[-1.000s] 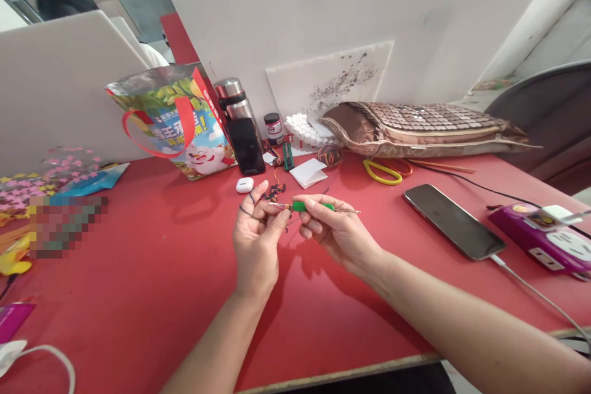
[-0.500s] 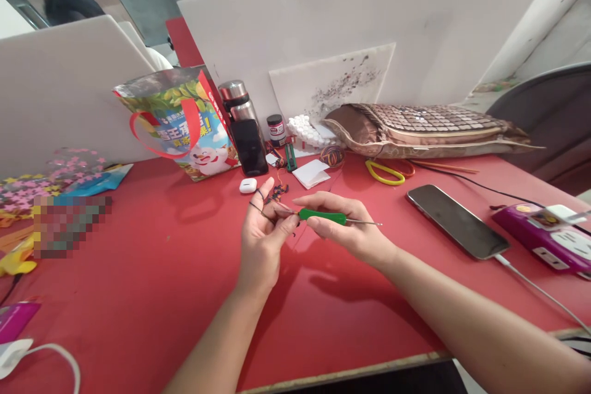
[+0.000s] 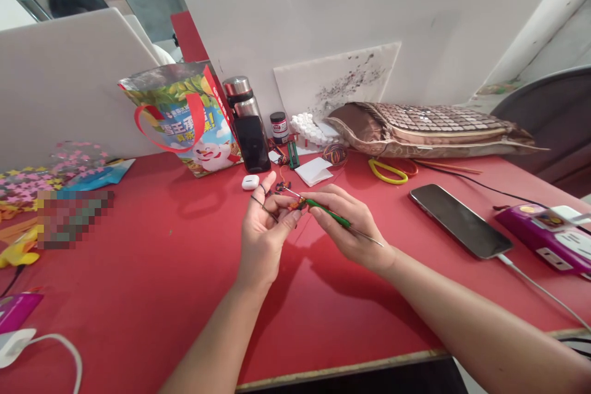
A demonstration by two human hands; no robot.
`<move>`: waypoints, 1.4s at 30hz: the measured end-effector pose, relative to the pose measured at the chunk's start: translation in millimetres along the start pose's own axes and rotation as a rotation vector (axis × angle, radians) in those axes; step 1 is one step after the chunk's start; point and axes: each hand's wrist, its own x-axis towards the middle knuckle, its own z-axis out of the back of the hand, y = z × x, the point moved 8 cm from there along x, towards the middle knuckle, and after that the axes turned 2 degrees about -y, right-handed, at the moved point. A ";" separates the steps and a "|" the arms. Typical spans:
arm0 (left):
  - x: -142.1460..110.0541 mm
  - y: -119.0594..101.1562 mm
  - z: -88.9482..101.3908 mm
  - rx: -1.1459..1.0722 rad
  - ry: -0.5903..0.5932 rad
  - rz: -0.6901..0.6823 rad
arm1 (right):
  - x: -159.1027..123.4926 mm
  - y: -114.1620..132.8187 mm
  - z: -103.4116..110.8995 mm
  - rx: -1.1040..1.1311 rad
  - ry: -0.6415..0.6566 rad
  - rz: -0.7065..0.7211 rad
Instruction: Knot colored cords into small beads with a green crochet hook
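I pinch a small piece of dark and orange yarn work (image 3: 298,205) between the thumb and fingers of my left grip (image 3: 261,243), up over the middle of the red tabletop (image 3: 161,295). A dark strand (image 3: 265,205) loops around my raised left index finger and runs down toward my other fingers. My right grip (image 3: 348,225) is closed around a green-handled hook (image 3: 330,212), thumb on one side and fingers on the other. One thin metal end points away from me, just at the yarn work, and the other slants back past my palm. Whether the tip passes through a stitch, I cannot tell.

Beyond my hands, a folded white paper (image 3: 314,171) lies near a multicoloured yarn ball (image 3: 335,154), and a white earbud case (image 3: 250,182) sits left of them. Behind the case, a black phone (image 3: 253,144) leans upright by a steel flask (image 3: 238,87), with a bright carrier bag (image 3: 184,129) to its left. Off to my right, a second phone (image 3: 459,220) lies flat, plugged into a white cable, near a purple power strip (image 3: 540,234).
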 end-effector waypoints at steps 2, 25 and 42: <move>0.2 -0.9 0.6 0.003 -0.005 -0.005 | -1.0 -2.5 -0.9 0.017 -0.006 -0.042; 1.0 -1.1 2.0 -0.018 -0.016 0.000 | -7.3 -8.9 -6.9 0.130 -0.057 -0.195; 1.4 -4.4 2.4 -0.013 -0.011 -0.014 | -1.9 7.6 5.3 0.029 -0.013 -0.055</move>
